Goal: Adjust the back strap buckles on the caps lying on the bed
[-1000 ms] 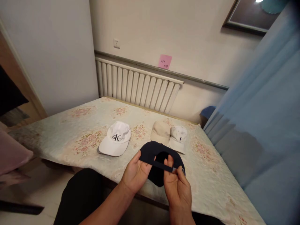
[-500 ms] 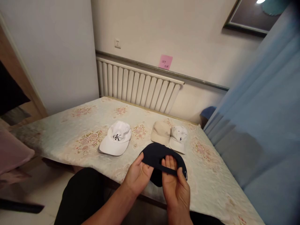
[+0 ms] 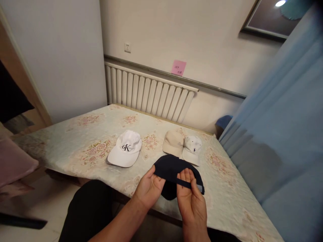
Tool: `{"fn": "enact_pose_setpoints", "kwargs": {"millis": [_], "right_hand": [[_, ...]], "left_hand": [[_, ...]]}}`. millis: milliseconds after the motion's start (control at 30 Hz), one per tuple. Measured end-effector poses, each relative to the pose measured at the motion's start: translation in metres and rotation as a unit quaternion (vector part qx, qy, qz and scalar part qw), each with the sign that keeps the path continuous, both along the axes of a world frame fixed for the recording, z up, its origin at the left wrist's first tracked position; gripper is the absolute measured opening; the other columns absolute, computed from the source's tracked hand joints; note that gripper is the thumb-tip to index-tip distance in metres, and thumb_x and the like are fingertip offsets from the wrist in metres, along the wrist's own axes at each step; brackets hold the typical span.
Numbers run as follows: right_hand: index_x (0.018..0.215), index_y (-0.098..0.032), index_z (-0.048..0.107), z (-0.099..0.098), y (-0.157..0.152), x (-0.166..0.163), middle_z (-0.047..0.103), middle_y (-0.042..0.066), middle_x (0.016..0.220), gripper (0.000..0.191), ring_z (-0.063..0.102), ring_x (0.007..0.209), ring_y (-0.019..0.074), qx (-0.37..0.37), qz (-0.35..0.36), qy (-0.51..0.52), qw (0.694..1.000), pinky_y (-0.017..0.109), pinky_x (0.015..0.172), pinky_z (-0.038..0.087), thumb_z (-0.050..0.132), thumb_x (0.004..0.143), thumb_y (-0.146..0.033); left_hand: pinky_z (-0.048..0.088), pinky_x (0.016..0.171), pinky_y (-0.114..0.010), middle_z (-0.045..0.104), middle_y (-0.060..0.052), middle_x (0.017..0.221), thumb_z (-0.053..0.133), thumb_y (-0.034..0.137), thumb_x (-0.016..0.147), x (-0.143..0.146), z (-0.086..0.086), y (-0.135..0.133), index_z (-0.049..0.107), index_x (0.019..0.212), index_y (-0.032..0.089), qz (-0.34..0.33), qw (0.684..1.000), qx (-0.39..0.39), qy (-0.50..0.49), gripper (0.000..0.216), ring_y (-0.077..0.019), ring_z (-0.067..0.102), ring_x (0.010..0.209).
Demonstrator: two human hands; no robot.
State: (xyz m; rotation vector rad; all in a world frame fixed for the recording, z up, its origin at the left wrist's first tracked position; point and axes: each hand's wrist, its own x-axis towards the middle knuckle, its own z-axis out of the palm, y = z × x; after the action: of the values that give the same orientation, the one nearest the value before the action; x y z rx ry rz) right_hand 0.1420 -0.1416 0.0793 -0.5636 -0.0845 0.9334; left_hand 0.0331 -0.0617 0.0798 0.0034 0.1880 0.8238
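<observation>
I hold a dark navy cap (image 3: 169, 167) upside-down over the near edge of a table with a floral cloth (image 3: 75, 151). My left hand (image 3: 148, 188) grips the cap's back rim on the left side. My right hand (image 3: 191, 198) pinches the cap's rear adjusting strap between thumb and fingers. Beyond the dark cap lie a white cap with a black "CK" logo (image 3: 125, 153), a beige cap (image 3: 173, 142) and a small white cap (image 3: 192, 149), the last two touching each other.
A white radiator (image 3: 148, 92) runs along the far wall with a pink sticky note (image 3: 178, 67) above it. A blue curtain (image 3: 282, 134) hangs at the right. A pink cushion (image 3: 15, 161) sits at the left. My dark-clothed knee (image 3: 88, 211) is below the table edge.
The dark cap has tipped and shifted slightly right in my hands; my right fingers have slid along the strap. The caps on the table have not moved.
</observation>
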Motion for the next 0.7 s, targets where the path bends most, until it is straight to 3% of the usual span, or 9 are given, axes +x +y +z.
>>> {"fn": "enact_pose_setpoints", "kwargs": {"millis": [167,300,500,700], "right_hand": [[0.108,-0.023,0.06,-0.004,0.005,-0.019,0.065,0.003,0.114,0.03,0.055,0.112,0.0173,0.036,0.009,-0.068,0.997,0.043,0.107,0.033,0.061,0.08,-0.031],[0.113,-0.023,0.058,-0.008,0.009,-0.029,0.067,0.003,0.109,0.034,0.059,0.105,0.0177,0.023,0.001,-0.094,0.995,0.046,0.105,0.033,0.062,0.079,-0.029],[0.107,-0.022,0.061,-0.005,0.006,-0.018,0.07,0.002,0.098,0.028,0.061,0.102,0.018,0.022,-0.008,-0.099,0.995,0.047,0.102,0.038,0.062,0.08,-0.028],[0.101,-0.023,0.063,-0.001,0.003,-0.011,0.071,0.0,0.092,0.023,0.062,0.098,0.0161,0.026,0.006,-0.07,0.997,0.045,0.1,0.041,0.064,0.078,-0.025]], "left_hand": [[0.038,0.104,-0.036,0.065,-0.012,0.113,0.036,0.021,0.093,0.006,0.002,-0.015,0.044,0.13,0.009,-0.035,0.999,0.036,-0.007,0.039,-0.0199,0.054,0.114],[0.038,0.104,-0.037,0.066,-0.014,0.11,0.039,0.021,0.092,0.008,0.001,-0.021,0.047,0.126,0.006,-0.07,0.996,0.057,-0.002,0.039,-0.0215,0.056,0.112],[0.039,0.103,-0.035,0.066,-0.012,0.111,0.04,0.019,0.091,0.003,-0.005,-0.006,0.044,0.129,0.008,-0.014,1.0,0.02,0.003,0.039,-0.0198,0.056,0.113],[0.042,0.1,-0.036,0.065,-0.015,0.112,0.034,0.021,0.094,0.002,-0.007,0.003,0.037,0.134,0.007,-0.006,1.0,0.008,0.013,0.043,-0.0207,0.056,0.113]]}}
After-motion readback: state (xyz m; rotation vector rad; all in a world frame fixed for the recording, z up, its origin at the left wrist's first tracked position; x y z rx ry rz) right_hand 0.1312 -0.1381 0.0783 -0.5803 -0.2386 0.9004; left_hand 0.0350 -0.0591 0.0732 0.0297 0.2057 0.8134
